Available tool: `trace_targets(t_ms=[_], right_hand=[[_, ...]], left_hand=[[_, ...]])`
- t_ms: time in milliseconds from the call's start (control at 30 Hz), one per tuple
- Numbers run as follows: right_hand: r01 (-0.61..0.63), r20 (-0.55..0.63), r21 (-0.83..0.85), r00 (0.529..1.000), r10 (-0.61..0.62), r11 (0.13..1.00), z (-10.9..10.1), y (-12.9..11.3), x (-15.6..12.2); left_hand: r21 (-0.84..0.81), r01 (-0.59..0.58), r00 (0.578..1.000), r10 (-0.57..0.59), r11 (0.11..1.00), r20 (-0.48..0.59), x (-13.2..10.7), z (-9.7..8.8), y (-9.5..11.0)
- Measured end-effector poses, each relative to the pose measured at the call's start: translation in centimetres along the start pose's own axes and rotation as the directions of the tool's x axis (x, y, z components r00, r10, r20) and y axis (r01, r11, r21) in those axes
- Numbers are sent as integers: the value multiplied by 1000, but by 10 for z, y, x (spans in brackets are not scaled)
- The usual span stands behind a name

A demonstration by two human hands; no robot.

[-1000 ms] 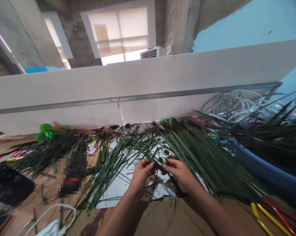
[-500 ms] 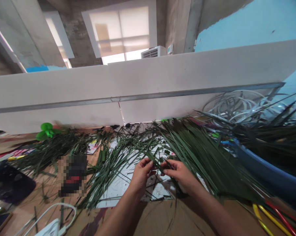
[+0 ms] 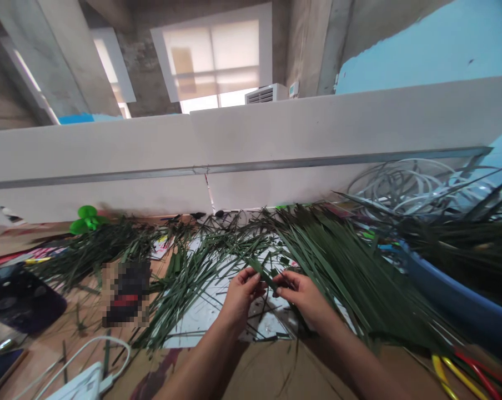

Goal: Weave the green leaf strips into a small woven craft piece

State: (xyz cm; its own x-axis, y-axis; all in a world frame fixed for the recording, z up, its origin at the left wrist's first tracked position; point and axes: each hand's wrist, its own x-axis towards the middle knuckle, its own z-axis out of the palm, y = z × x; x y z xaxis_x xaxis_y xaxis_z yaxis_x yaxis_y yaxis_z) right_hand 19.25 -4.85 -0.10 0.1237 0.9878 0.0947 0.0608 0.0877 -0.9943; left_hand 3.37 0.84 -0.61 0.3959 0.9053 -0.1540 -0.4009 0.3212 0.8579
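Observation:
Both hands are close together over a white sheet [image 3: 201,311] strewn with leaf scraps. My left hand [image 3: 243,291] pinches a green leaf strip [image 3: 261,272] between thumb and fingers. On the same strip's other side, my right hand [image 3: 297,289] is closed, thumb against fingertips. Fine detail between the fingertips is too small to make out. Cut green leaf strips [image 3: 188,283] lie loose left of my hands. A thick layer of long leaf blades [image 3: 351,272] spreads out on the right.
A blue tub [image 3: 446,278] holding dark leaves stands at right, with coiled pale strips [image 3: 413,180] behind it. Yellow-handled and red-handled tools [image 3: 455,372] lie at lower right. At left are a green plastic thing [image 3: 88,219], a white power bank [image 3: 80,383] with cable, and a low partition [image 3: 251,133] behind.
The whole view has shifted slightly as the head moved. Both hands keep their hold on the leaf strip in nearly the same place.

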Motion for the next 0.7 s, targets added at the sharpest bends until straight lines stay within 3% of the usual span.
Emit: trace_targets(t_ms=[267, 433, 700], right_hand=[[38, -139, -308, 987, -85, 951, 3, 10, -1], [59, -119, -329, 987, -104, 942, 6, 7, -2], [95, -184, -373, 967, -174, 923, 6, 7, 1]], left_hand=[[57, -44, 999, 42, 997, 32, -2, 3, 4], [88, -83, 994, 76, 993, 80, -2, 2, 0], [119, -97, 988, 81, 988, 133, -4, 6, -1]])
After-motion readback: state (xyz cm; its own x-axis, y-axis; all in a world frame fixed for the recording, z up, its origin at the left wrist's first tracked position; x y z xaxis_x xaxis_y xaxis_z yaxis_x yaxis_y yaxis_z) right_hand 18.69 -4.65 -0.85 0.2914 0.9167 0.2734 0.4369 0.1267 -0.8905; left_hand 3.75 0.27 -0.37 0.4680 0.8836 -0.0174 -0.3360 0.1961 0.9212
